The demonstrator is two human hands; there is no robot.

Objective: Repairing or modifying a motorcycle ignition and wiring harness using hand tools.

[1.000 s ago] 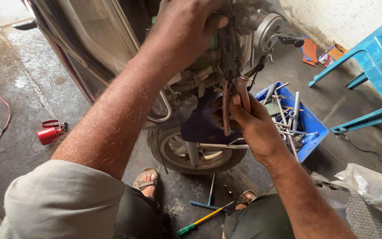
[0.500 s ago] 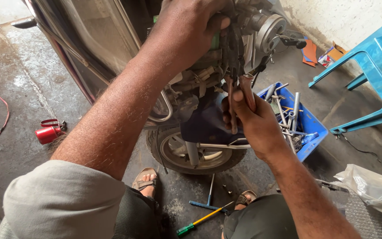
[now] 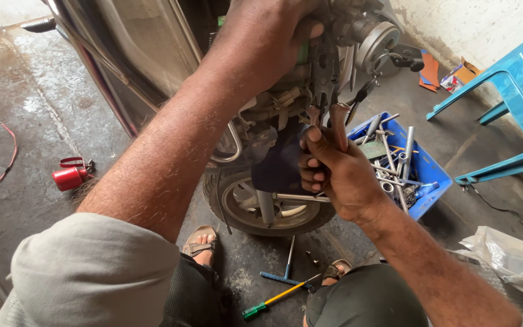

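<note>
Metal pliers [image 3: 333,118] clenched in right hand [image 3: 334,172]; left hand [image 3: 261,42] grips scooter headset [image 3: 358,36].

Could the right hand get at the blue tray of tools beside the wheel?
Probably yes: the blue tray lies open just beside the right hand, nothing between, though that hand grips pliers.

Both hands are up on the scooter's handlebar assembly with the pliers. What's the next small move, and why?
Probably squeeze the pliers and work the part gently: the right hand already grips their handles, their nose is up in the assembly, and the left hand braces the handlebar unit from above.
</note>
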